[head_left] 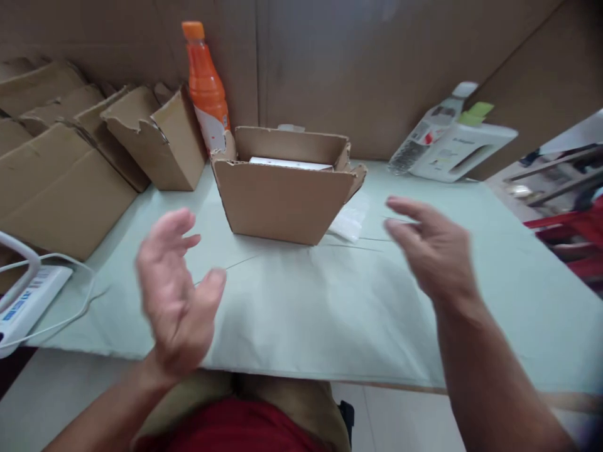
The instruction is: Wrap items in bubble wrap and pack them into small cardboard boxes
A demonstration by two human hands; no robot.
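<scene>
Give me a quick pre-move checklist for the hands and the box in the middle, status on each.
1. Left hand free: ok, open and holding nothing.
2. Right hand free: ok, open and holding nothing, apart from the box.
3. Box upright on the table: ok.
4. Box top closed: not ok, it is open, with a white item showing inside.
5. Plastic packet well away from the box: not ok, it lies close by the box's right side.
6. Everything in the box accounted for: cannot tell, the front wall hides the lower part.
</scene>
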